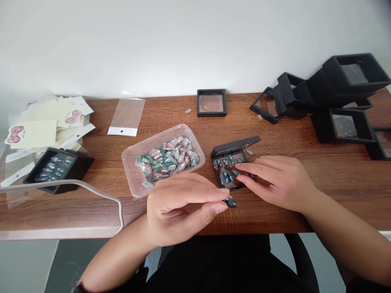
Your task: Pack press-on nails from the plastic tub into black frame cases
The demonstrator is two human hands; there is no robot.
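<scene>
Between thumb and fingers, my left hand (183,205) pinches a dark teal press-on nail (231,202), held up in front of the small black case. That black case (236,141) lies with its lid raised, and several teal decorated press-on nails (226,176) are laid out inside, one with a pink piece near the left edge. My right hand (275,182) reaches over the case's right side, its thumb and index fingertips closed about another teal nail (236,172); whether that nail touches the case's bottom I cannot tell.
A clear plastic tub (132,177) heaped with loose nails stands to the left. Farther left are printed cards (39,132), a black box of nails (58,167) and a white cable (100,189). Black frame boxes (317,91) pile up at right; another frame (211,114) lies near the wall.
</scene>
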